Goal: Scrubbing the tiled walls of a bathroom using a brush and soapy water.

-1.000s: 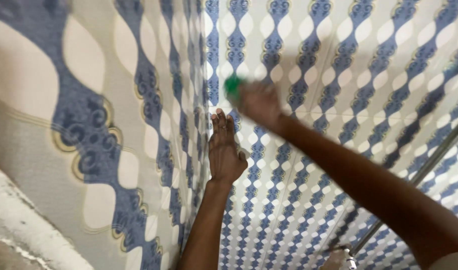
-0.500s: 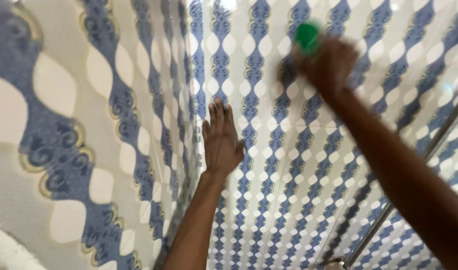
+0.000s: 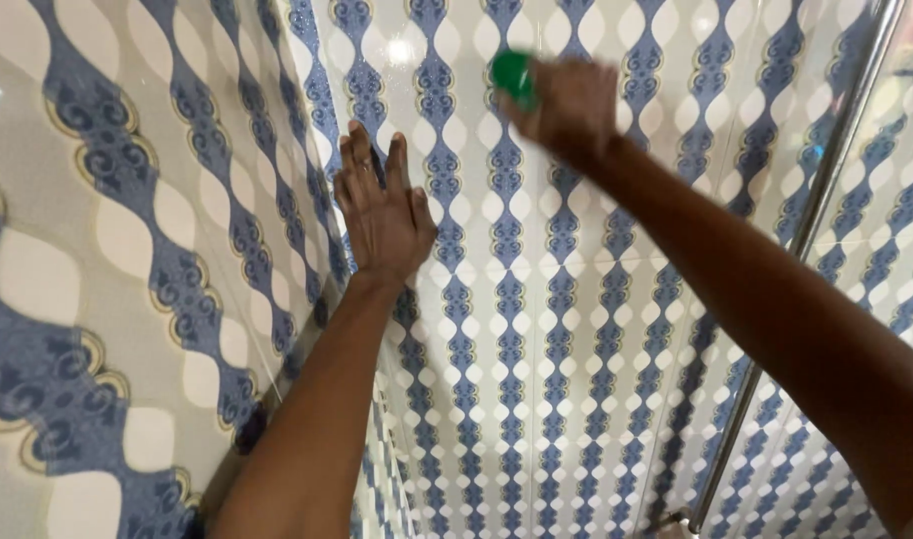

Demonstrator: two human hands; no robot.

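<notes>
My right hand [image 3: 568, 103] presses a green scrubbing pad [image 3: 512, 76] against the front tiled wall [image 3: 536, 329], high up. The hand is blurred. The tiles are glossy white with blue wavy bands and gold trim. My left hand [image 3: 380, 208] lies flat on the same wall beside the corner, fingers together and pointing up, holding nothing. It sits left of and a little below the pad.
A second tiled wall [image 3: 127, 250] with the same pattern meets the front wall at a corner on the left. A metal pipe [image 3: 806, 240] runs up the front wall on the right, with a fitting [image 3: 676, 521] at its lower end.
My right hand swept the green pad right and up, then back left along the wall. The view has shifted, and the left hand now sits higher and further left in the picture.
</notes>
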